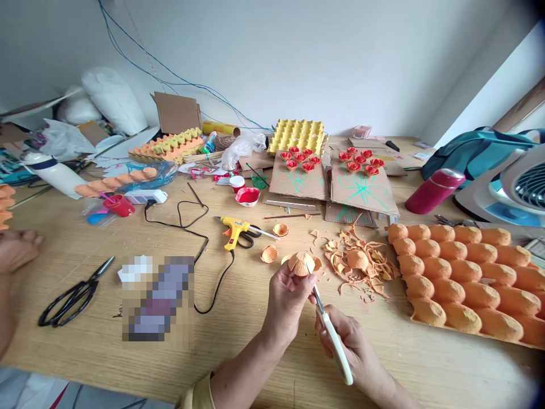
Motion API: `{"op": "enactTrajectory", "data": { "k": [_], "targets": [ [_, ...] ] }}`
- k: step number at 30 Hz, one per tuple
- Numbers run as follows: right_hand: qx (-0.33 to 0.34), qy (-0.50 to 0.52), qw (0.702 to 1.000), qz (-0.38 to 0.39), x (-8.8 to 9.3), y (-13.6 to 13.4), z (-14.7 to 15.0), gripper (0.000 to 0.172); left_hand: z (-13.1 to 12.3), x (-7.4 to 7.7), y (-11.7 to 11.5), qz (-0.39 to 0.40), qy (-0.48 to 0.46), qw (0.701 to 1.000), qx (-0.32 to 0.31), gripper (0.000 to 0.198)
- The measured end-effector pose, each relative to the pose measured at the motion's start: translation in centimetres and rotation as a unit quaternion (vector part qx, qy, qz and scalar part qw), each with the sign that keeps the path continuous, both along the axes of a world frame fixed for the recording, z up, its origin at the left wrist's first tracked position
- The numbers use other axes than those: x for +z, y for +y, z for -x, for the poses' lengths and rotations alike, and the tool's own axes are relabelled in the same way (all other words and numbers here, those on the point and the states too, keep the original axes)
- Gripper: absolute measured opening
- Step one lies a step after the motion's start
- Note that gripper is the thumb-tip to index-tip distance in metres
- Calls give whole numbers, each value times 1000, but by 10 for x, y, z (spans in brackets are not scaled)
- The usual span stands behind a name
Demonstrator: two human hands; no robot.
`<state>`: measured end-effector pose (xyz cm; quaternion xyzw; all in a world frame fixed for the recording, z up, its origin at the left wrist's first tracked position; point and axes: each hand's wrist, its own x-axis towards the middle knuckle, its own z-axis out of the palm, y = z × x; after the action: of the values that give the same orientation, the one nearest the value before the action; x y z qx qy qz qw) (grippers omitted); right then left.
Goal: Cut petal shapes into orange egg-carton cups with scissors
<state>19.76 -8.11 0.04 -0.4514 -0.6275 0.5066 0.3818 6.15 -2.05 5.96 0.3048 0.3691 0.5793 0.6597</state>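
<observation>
Between the fingers of my left hand point(284, 301) is an orange egg-carton cup point(301, 263), its domed side up and slits cut in its edge. My right hand point(347, 341) grips a pair of white-handled scissors point(334, 341); their blades meet the cup's edge beside my left thumb. Just beyond the hands lie cut cups shaped like petals, one cup point(269, 254) and another cup point(280, 229). To the right, a heap of orange carton scraps point(361, 261) surrounds a loose cup. A large orange egg tray point(464, 278) lies at the right, bumps up.
A yellow glue gun point(235, 230) with a black cord lies mid-table. Black-handled scissors point(74, 295) rest at left, near another person's hand point(19, 250). Behind are red paint point(247, 196), cardboard with red flowers point(361, 184), a yellow tray point(296, 136) and a pink bottle point(435, 191).
</observation>
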Motion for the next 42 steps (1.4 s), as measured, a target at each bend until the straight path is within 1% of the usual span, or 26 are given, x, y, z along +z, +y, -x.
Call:
{"op": "enactTrajectory", "data": {
  "k": [8, 13, 17, 23, 25, 29, 33, 35, 38, 40, 42],
  "targets": [
    [-7, 0, 1000, -7, 0, 3, 1, 34, 4, -2, 1, 11, -31, 999, -29, 28],
    [10, -6, 1000, -5, 3, 2, 1, 34, 7, -2, 4, 27, -58, 998, -7, 30],
    [23, -5, 1000, -8, 4, 1, 0, 37, 13, -5, 9, 19, -72, 997, 17, 29],
    [28, 53, 997, 46, 2, 2, 0, 40, 19, -4, 14, 13, -105, 994, 30, 29],
    [35, 62, 996, 59, 3, 2, 1, 40, 19, -3, 14, 17, -116, 993, 25, 27],
    [41, 54, 996, 60, 3, 2, 0, 43, 17, -3, 13, 22, -135, 991, 0, 23],
    [43, 65, 995, 67, 2, 1, 0, 41, 18, -5, 13, 30, -157, 987, -30, 24],
    [33, 51, 997, 46, 1, 1, 0, 37, 18, -5, 13, 32, -159, 986, -48, 25],
    [-3, -25, 999, -31, 0, 2, 0, 28, 20, -5, 14, 52, -178, 979, -87, 26],
    [-27, -86, 991, -100, -1, 3, -1, 24, 20, -5, 14, 83, -216, 967, -110, 28],
    [-37, -135, 976, -167, -1, 5, -3, 21, 20, -6, 14, 112, -254, 952, -126, 31]
  ]
}}
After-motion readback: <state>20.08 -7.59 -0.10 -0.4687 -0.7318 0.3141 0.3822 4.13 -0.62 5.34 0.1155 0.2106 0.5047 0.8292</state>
